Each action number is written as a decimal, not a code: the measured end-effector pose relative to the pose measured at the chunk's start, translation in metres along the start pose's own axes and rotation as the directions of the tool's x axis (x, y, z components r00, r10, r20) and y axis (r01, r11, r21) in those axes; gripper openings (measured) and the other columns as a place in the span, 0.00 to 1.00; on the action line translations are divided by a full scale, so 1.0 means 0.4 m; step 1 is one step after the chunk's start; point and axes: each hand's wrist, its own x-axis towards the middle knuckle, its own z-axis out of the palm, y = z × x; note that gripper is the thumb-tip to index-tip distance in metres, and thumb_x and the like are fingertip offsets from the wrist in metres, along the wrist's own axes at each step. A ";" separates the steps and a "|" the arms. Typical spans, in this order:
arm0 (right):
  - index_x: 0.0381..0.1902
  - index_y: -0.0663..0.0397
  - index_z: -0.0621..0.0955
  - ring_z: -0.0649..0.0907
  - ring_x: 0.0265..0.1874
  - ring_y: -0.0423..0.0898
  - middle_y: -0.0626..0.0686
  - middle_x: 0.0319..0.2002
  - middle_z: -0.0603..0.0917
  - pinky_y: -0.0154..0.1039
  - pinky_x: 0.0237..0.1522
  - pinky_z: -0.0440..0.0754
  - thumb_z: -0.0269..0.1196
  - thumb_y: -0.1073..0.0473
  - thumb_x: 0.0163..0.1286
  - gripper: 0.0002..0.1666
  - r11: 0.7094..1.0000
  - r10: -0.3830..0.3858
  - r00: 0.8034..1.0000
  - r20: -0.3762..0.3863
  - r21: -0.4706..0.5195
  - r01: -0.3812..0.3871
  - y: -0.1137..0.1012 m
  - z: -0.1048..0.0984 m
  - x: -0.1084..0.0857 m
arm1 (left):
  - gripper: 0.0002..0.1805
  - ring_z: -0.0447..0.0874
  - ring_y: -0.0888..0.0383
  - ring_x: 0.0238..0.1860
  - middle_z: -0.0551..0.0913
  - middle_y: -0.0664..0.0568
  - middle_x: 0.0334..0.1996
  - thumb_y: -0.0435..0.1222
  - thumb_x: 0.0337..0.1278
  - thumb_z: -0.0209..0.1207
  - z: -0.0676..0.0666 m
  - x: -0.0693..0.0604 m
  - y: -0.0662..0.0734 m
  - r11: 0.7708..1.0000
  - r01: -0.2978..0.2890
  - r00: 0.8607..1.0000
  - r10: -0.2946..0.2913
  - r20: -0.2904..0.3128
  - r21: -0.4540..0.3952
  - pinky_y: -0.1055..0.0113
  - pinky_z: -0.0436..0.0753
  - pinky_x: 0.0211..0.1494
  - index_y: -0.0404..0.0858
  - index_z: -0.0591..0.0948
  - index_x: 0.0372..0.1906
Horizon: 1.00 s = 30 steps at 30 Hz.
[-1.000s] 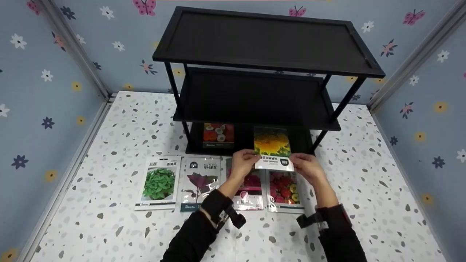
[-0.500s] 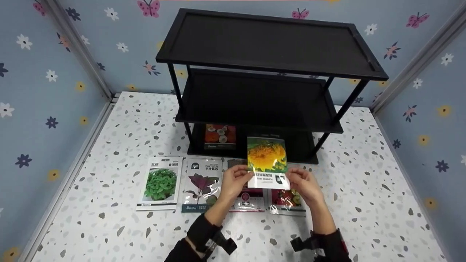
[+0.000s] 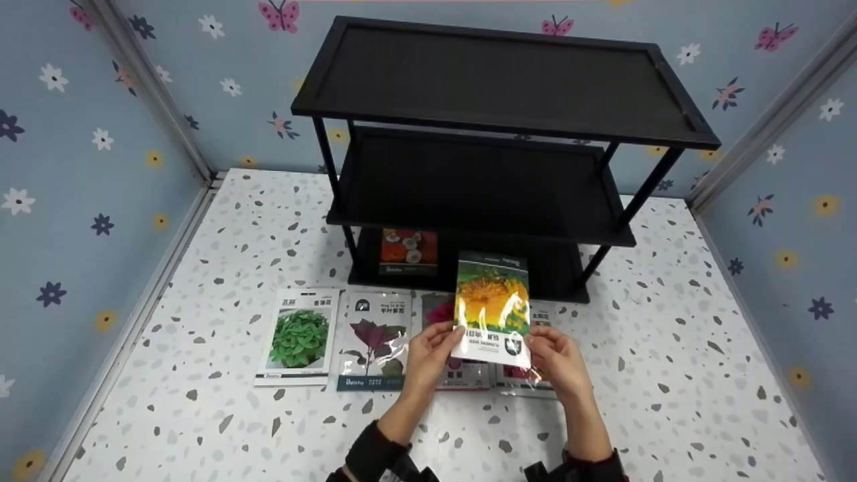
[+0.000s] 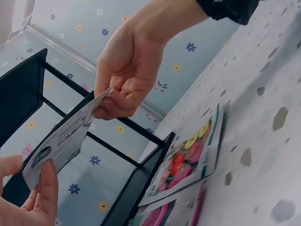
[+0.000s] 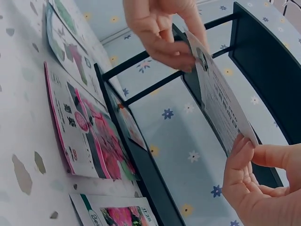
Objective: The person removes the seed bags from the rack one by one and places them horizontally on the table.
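Observation:
A seed packet with a yellow flower picture (image 3: 492,294) is held up in front of the bottom shelf, tilted toward the head camera. My left hand (image 3: 430,355) pinches its lower left edge between thumb and fingers. At the lower right edge, my right hand (image 3: 561,365) pinches it the same way. In the left wrist view, the packet (image 4: 70,134) spans the gap between both hands, its printed face at a slant. Partly hidden beneath it on the table lie a magenta flower packet (image 3: 438,309) and a mixed-flower packet (image 3: 543,313).
A black three-tier shelf (image 3: 482,181) stands at the back. On its bottom tier lies an orange-and-white flower packet (image 3: 408,253). Left of my hands, a green-leaf packet (image 3: 298,338) and a purple-leaf packet (image 3: 372,341) lie on the speckled table (image 3: 221,335). Patterned walls enclose the sides.
Both hands have drawn the yellow flower packet out from the bottom shelf toward me, and it now hangs lower over the packets on the table. Both hands keep their pinch.

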 end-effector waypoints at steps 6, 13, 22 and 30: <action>0.40 0.74 0.69 0.79 0.22 0.44 0.56 0.25 0.78 0.31 0.22 0.77 0.52 0.72 0.61 0.10 0.998 -0.031 0.999 -0.028 0.049 0.032 0.014 0.008 0.000 | 0.20 0.78 0.55 0.35 0.80 0.43 0.34 0.36 0.50 0.60 0.035 -0.005 -0.098 0.981 -0.131 0.991 0.127 -0.038 -0.141 0.67 0.78 0.38 0.25 0.75 0.44; 0.40 0.73 0.69 0.76 0.20 0.41 0.54 0.24 0.78 0.29 0.20 0.74 0.53 0.71 0.62 0.09 0.992 -0.093 0.996 -0.008 0.086 0.093 0.037 0.014 -0.004 | 0.16 0.80 0.56 0.34 0.82 0.41 0.33 0.31 0.49 0.60 0.085 -0.045 -0.063 0.987 -0.036 0.990 0.014 -0.138 -0.158 0.65 0.79 0.40 0.23 0.76 0.41; 0.39 0.66 0.73 0.77 0.21 0.42 0.56 0.26 0.79 0.30 0.20 0.75 0.59 0.62 0.60 0.13 0.965 -0.257 0.963 0.077 0.071 0.252 0.143 -0.039 0.040 | 0.13 0.79 0.59 0.30 0.82 0.39 0.32 0.28 0.50 0.58 0.084 -0.048 -0.069 0.991 -0.043 0.988 0.024 -0.153 -0.126 0.67 0.79 0.37 0.22 0.77 0.39; 0.45 0.75 0.68 0.79 0.21 0.43 0.55 0.26 0.80 0.32 0.22 0.78 0.57 0.62 0.62 0.21 0.988 -0.144 0.985 0.092 -0.032 0.148 0.045 -0.017 -0.001 | 0.15 0.80 0.55 0.36 0.80 0.37 0.36 0.26 0.53 0.55 0.049 -0.044 -0.054 0.976 0.037 0.997 -0.049 -0.051 -0.216 0.65 0.79 0.41 0.19 0.72 0.45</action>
